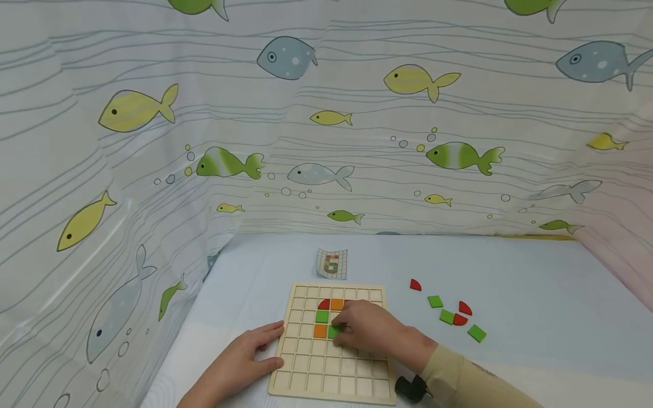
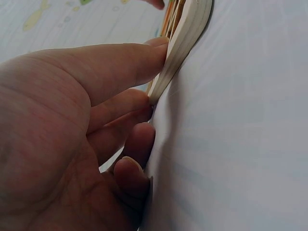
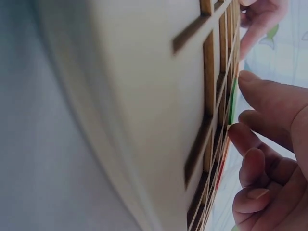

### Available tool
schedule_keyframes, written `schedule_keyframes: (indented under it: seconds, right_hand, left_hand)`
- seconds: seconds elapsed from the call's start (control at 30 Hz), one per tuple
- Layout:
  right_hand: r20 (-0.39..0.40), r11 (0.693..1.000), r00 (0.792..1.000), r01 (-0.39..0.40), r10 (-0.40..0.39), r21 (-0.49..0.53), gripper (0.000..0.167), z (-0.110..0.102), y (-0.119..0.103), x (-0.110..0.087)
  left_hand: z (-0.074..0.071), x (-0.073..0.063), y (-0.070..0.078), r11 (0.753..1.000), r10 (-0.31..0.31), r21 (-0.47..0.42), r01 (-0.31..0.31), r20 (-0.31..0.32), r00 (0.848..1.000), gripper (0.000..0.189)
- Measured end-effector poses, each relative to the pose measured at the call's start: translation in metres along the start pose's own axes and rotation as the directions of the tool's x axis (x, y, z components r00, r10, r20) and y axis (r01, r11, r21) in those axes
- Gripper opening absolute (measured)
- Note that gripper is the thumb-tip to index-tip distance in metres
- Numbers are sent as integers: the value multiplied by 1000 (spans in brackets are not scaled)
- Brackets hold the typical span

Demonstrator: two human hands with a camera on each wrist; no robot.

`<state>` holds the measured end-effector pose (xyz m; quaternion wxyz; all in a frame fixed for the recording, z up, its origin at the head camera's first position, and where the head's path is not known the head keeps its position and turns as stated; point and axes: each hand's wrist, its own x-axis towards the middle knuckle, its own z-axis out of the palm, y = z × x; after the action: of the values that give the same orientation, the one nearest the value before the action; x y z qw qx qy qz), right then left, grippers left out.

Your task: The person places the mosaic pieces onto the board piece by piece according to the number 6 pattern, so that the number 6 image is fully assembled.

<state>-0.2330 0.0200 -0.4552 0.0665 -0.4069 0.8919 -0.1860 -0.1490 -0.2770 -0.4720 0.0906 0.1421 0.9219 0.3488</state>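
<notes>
- The left hand (image 1: 245, 354) is spread wide, thumb and forefinger well apart, their tips touching the left edge of the board.
- The board (image 1: 314, 381), a pale wooden tray of square compartments, lies flat on the worktop (image 1: 515, 289).
- In its third column from the left sit, from the far side, a red quarter-circle (image 1: 325, 305), a green tile (image 1: 322, 317) and an orange tile (image 1: 320, 331), each in its own compartment.
- In the fourth column, an orange square (image 1: 336, 304) fills a compartment beside the red quarter-circle; nearer, beside the orange tile, is the green square (image 1: 333, 332), partly covered by fingers.
- Just beyond the board lies a card (image 1: 331, 264) printed with a grid and a coloured figure.
- The right hand (image 1: 368, 327) is narrowed, thumb and fingertips pinching the green square at its compartment; whether the square is fully seated cannot be told.
- A sliver of red shows beside the orange square, mostly hidden by this hand.
- Right of the board, loose on the worktop, lie three red quarter pieces (image 1: 415, 285) and three green pieces (image 1: 476, 333).
</notes>
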Motion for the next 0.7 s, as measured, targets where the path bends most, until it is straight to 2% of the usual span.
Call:
schedule_keyframes:
  seconds: [0.27,0.47,0.7]
  right_hand:
    - [-15,998,999,-44,45,45,40,-11,4,-11]
    - [-66,994,995,-75,80,74,42,-16,12,-18]
    - [-91,974,980,-161,177,159,43,-22,24,-26]
  left_hand:
    - [1,0,0,1000,16,-2,-16,-4,1000,69]
    - [1,0,-1,1000,12,5,-12,-6,1000,68]
    - [1,0,-2,1000,13,7,-13,-12,1000,68]
